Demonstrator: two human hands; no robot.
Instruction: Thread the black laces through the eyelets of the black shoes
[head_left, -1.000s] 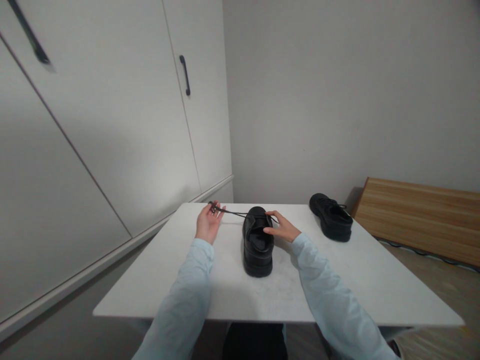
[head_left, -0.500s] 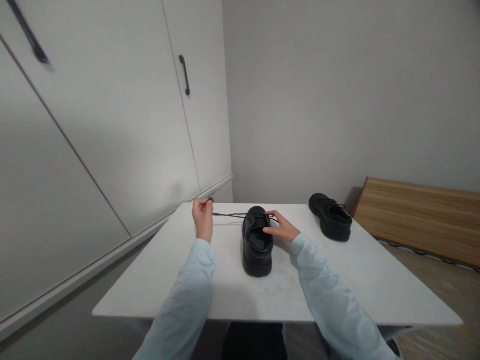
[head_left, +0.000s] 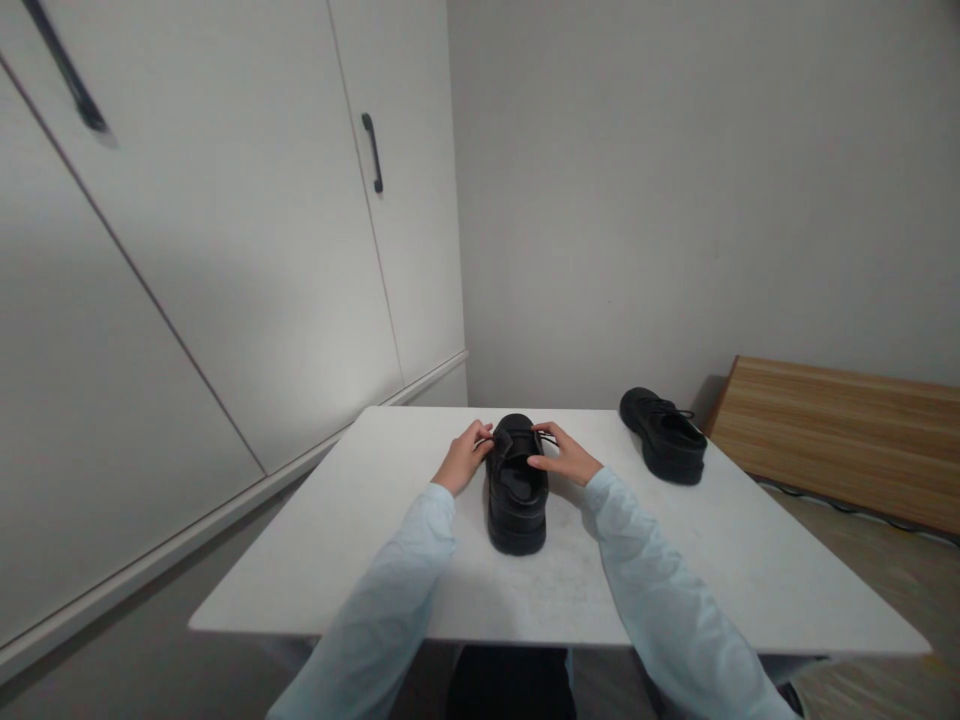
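Observation:
A black lace-up shoe (head_left: 517,535) stands on the white table with its heel toward me and its opening facing up. My left hand (head_left: 463,458) is at the shoe's left upper edge, thumb and fingers pinched on a thin black shoelace (head_left: 484,440) beside the eyelets. My right hand (head_left: 568,458) grips the right side of the shoe's upper, thumb at the opening and index finger near the laces. A bit of lace shows as a loop by the right fingers. Exactly where the lace passes under the left fingertips is hidden.
Another black shoe (head_left: 667,445), its laces in place, stands at the white table's (head_left: 345,540) far right. White cabinet doors (head_left: 225,230) rise at the left. A wood-grain panel (head_left: 840,430) leans low on the right beyond the table.
My left hand has moved right, from holding the lace stretched out to the left, to the shoe's left side. The long lace strands no longer show. My right hand has stayed at the shoe.

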